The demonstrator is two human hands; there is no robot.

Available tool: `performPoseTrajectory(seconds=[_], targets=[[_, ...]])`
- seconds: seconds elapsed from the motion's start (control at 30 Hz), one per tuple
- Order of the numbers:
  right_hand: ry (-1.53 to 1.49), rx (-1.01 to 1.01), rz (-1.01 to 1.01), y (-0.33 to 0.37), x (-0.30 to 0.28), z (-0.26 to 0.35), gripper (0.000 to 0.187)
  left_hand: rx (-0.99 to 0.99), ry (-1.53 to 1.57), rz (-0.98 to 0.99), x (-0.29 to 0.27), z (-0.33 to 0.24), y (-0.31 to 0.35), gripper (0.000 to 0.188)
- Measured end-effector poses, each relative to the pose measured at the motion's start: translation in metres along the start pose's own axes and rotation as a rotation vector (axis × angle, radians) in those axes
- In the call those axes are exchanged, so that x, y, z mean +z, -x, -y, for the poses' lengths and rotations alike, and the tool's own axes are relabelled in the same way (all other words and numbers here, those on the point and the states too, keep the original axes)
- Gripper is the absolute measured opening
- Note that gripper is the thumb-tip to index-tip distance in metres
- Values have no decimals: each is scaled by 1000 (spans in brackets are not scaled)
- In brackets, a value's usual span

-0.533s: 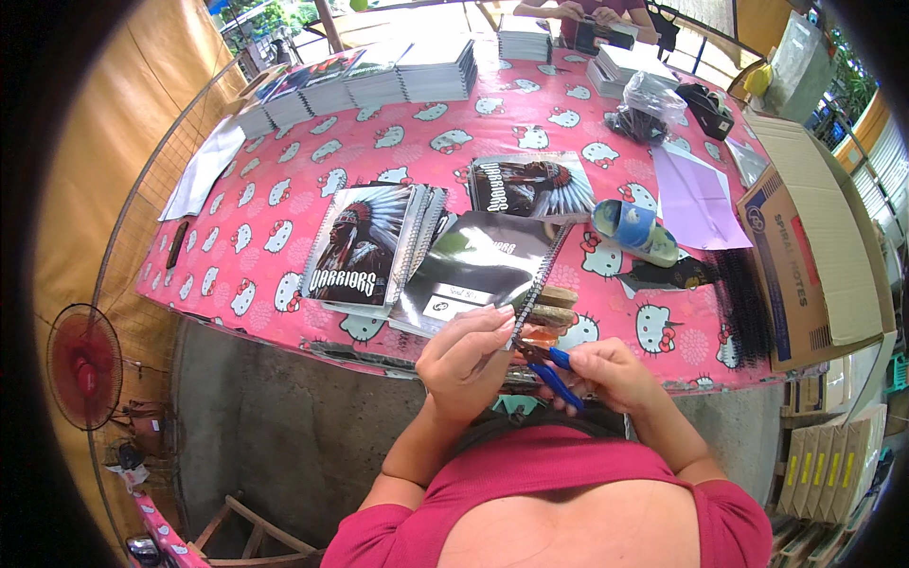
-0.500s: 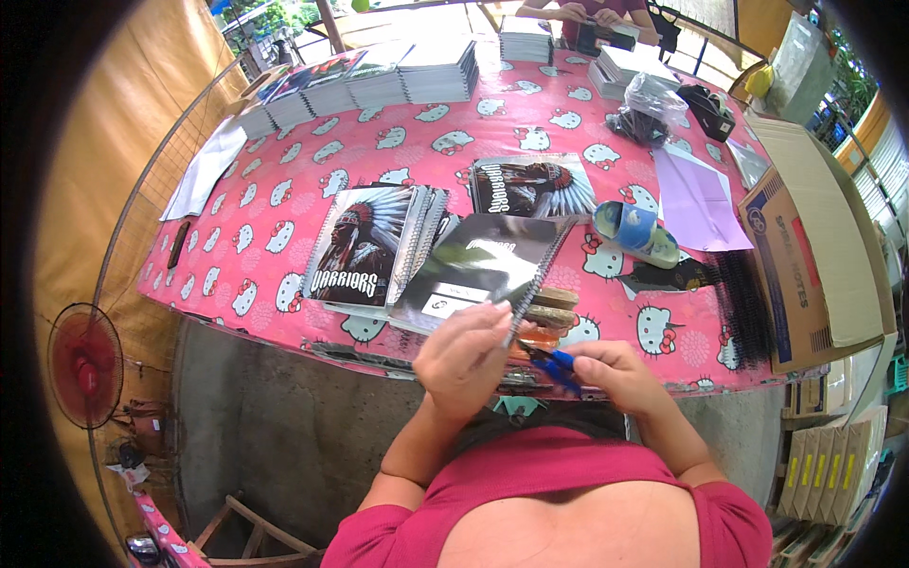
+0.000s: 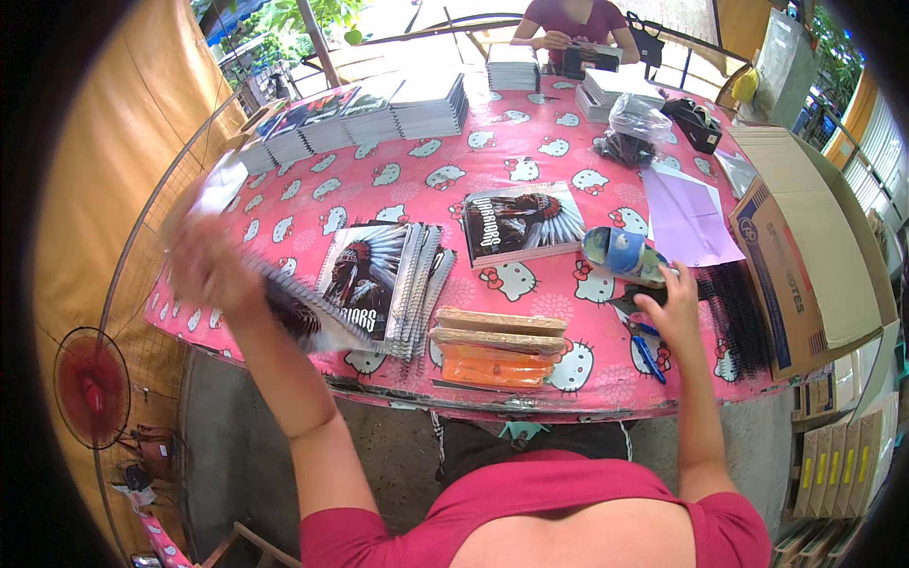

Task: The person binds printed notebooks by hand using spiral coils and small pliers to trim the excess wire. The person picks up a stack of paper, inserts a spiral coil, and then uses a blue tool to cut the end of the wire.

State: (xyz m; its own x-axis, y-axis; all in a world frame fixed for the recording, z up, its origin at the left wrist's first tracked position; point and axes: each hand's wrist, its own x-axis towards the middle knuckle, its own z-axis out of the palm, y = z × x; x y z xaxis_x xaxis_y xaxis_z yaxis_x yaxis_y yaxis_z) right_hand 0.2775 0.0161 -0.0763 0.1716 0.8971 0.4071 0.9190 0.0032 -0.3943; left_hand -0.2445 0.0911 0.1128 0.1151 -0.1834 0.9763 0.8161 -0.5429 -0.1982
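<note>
My left hand (image 3: 213,265), smeared by motion, holds a spiral notebook (image 3: 301,317) tilted at the left end of a notebook pile (image 3: 358,279). The pile's top cover shows a figure in a feathered headdress. My right hand (image 3: 674,308) has its fingers apart over a dark sheet (image 3: 636,301), by the heel of a blue slipper (image 3: 623,254). Blue-handled pliers (image 3: 649,358) lie on the table just below that hand. Another headdress notebook (image 3: 523,222) lies flat in the middle.
Wooden blocks and an orange pack (image 3: 497,364) sit at the near edge. Black spiral coils (image 3: 734,317) lie beside a cardboard box (image 3: 805,241). Purple paper (image 3: 691,218) and a plastic bag (image 3: 632,133) are farther back. Notebook stacks (image 3: 426,109) line the far side, where another person sits.
My left hand has swung left with the notebook, uncovering the blocks and orange pack. The pliers have left my right hand, which has moved right and farther out. The view has shifted slightly.
</note>
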Motion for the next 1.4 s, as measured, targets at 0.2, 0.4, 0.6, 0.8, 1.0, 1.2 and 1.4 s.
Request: performPoseTrajectory(seconds=[0.2, 0.4, 0.6, 0.8, 1.0, 1.2, 1.4], targets=[[118, -5, 16, -46, 40, -20, 53, -152, -254, 1048, 78, -21, 87, 61], [340, 179, -74, -63, 17, -38, 45, -528, -18, 1794, 38, -43, 130, 76], [297, 112, -111, -96, 20, 46, 46, -603, 9, 1668, 17, -71, 104, 73], [-68, 280, 241, -174, 136, 18, 53, -149, 402, 1533, 32, -199, 64, 74], [-58, 199, 75, -147, 107, 49, 40, -215, 464, 1383, 37, -213, 99, 72], [-804, 9, -62, -34, -10, 73, 33, -1308, 916, 489, 56, -214, 90, 65], [-640, -320, 46, 32, -12, 91, 32, -1220, 1022, 567, 31, -200, 57, 26]])
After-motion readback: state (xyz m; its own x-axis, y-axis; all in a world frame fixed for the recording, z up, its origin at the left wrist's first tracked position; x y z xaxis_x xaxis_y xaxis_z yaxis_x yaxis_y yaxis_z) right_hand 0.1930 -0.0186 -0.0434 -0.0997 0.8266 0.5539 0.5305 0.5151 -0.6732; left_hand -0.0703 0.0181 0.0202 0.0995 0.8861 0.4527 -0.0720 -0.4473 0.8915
